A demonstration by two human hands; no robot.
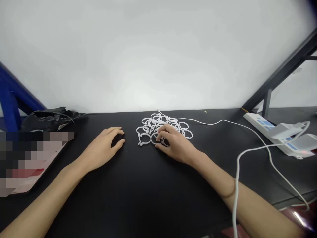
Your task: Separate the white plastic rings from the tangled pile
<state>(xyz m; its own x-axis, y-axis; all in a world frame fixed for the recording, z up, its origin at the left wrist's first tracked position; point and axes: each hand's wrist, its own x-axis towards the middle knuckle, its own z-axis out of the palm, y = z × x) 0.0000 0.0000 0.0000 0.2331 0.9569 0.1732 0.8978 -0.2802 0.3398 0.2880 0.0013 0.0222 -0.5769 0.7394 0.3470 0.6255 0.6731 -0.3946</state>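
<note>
Head view: heap of white plastic rings [151, 126] near the tabletop's [138, 188] far edge, midway along, all bunched, none set apart; right hand [174, 143] curled onto its near side, fingertips among rings, actual grip not discernible; left hand [105, 146] loose, empty, flat just left of it.

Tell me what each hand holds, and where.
Left hand rests empty on the table. Right hand touches the white ring pile at its near edge with fingertips; grip cannot be told.
</note>
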